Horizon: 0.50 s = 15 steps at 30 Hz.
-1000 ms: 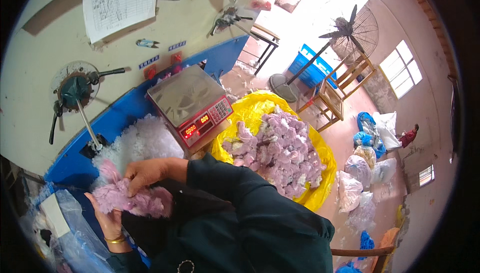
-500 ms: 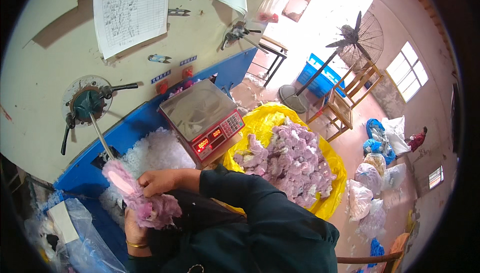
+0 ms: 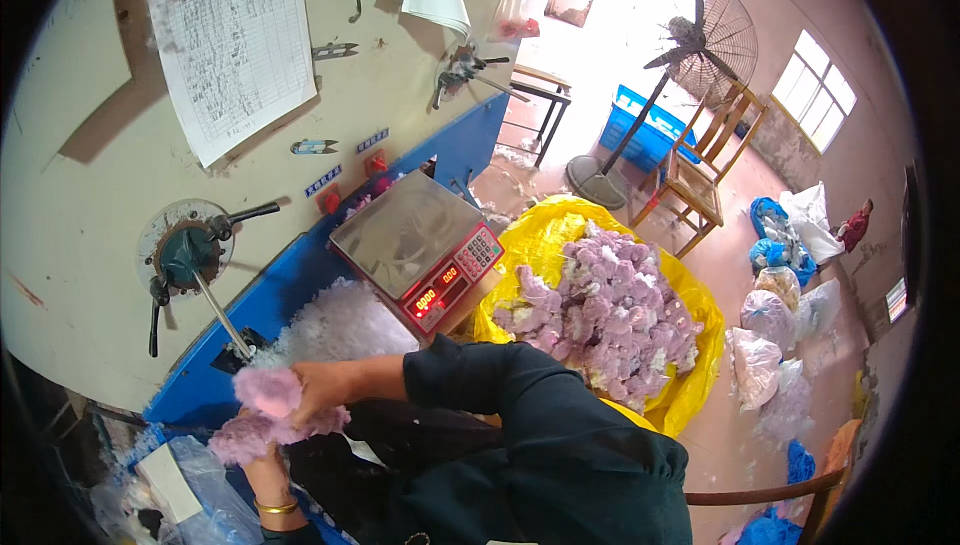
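Observation:
A fuzzy pink-purple plush toy (image 3: 240,439) with a pale pink ear is held between my two hands, just below the end of a metal tube (image 3: 222,315). My right hand (image 3: 325,386) is closed around its upper part, with the fingers partly covered by the fur. My left hand (image 3: 264,477), below a gold bracelet, grips the toy from underneath; most of its fingers are hidden by the plush. The tube comes out of a round dark fitting (image 3: 186,255) on the pale machine panel. Fluffy white stuffing (image 3: 345,325) lies beside the toy in the blue trough (image 3: 185,385).
A red-fronted digital scale (image 3: 408,240) stands ahead of my right arm. To its right, a yellow bag (image 3: 708,345) holds a heap of purple plush pieces (image 3: 600,305). Farther off are a fan (image 3: 700,50), a wooden chair (image 3: 700,180), a blue crate (image 3: 640,130) and several filled bags (image 3: 768,320).
The toy has been turned and lowered in my hands, and its ear has moved away from the tube, whose tip now shows. My view has shifted slightly.

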### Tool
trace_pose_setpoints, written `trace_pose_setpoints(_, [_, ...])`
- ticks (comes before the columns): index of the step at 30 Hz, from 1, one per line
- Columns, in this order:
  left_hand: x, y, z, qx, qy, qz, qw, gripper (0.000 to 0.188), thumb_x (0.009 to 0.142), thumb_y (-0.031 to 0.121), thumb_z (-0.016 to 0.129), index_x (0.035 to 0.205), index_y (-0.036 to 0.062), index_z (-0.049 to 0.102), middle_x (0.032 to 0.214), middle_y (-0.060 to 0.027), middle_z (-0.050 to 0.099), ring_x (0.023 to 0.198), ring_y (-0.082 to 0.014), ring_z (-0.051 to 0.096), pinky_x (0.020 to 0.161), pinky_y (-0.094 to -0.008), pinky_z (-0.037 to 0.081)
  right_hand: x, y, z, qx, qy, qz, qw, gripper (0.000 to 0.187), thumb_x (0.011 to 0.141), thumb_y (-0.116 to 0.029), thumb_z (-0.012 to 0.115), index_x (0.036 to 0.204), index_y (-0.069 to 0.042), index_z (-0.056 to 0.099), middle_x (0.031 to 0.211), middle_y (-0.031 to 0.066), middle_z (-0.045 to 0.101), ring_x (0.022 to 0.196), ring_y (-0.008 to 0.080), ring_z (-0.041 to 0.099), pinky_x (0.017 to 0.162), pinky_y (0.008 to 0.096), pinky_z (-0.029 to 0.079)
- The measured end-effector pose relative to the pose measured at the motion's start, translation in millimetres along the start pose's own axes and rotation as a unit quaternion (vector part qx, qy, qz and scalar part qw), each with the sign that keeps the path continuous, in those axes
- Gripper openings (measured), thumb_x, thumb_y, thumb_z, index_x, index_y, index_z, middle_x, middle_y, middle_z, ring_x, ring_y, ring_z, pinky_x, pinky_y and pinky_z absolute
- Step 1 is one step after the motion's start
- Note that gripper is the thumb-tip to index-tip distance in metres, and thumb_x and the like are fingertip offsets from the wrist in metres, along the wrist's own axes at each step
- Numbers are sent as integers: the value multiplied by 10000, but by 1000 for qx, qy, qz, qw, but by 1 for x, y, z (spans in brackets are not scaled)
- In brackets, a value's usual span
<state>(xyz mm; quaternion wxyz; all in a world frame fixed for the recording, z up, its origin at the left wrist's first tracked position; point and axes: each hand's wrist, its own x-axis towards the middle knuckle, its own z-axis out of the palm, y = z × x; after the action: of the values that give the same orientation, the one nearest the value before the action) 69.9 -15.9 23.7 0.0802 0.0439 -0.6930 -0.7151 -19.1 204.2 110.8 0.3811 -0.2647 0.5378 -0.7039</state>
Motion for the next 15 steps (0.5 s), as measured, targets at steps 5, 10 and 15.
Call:
trace_pose_setpoints(5, [32, 18, 17, 83, -16, 56, 995, 368, 852, 121, 604, 1181, -11, 504, 1226, -127, 530, 1088, -212, 520, 948, -330, 411, 20, -20, -17, -186, 2, -42, 982, 359, 656, -142, 728, 964, 17, 633, 894, 116, 661, 862, 165, 615, 739, 326, 485])
trace_pose_setpoints(10, [86, 5, 26, -56, -146, 119, 981, 367, 954, 188, 424, 1258, -16, 446, 1245, -168, 549, 1099, -267, 568, 936, -338, 475, 46, -16, -27, -454, 162, -266, 835, 251, 676, -79, 683, 909, -25, 605, 897, 167, 616, 868, 340, 598, 727, 410, 457])
trace_pose_setpoints(15, [113, -14, 13, 75, -74, 150, 983, 317, 952, 161, 440, 1199, -33, 483, 1127, -172, 610, 1001, -265, 616, 866, -340, 516, 42, -12, -33, -431, 191, -258, 843, 200, 676, -29, 659, 858, -16, 579, 864, 176, 601, 849, 399, 568, 701, 425, 448])
